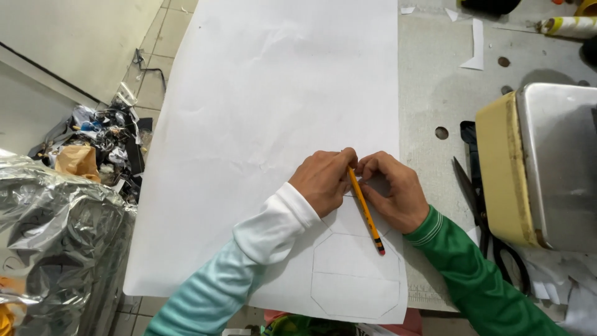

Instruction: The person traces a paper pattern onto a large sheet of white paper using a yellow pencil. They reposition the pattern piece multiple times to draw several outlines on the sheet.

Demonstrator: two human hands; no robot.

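A large white paper sheet [273,93] lies on a grey worktable [435,93]. Near its lower right corner is a pencil-drawn outline with cut corners [354,280]. My left hand [323,180], in a white sleeve, rests knuckles-up on the paper just above that outline. My right hand [395,190], in a green sleeve, touches it from the right and grips a yellow pencil [365,211]. The pencil's tip is hidden between my fingers. Its dark end points back toward me.
Black scissors [482,211] lie right of my right hand, beside a cream and metal sewing machine [541,168]. Paper scraps [476,43] and a glue tube [569,26] sit at the far right. Silver foil material [56,236] and floor clutter [102,140] lie left.
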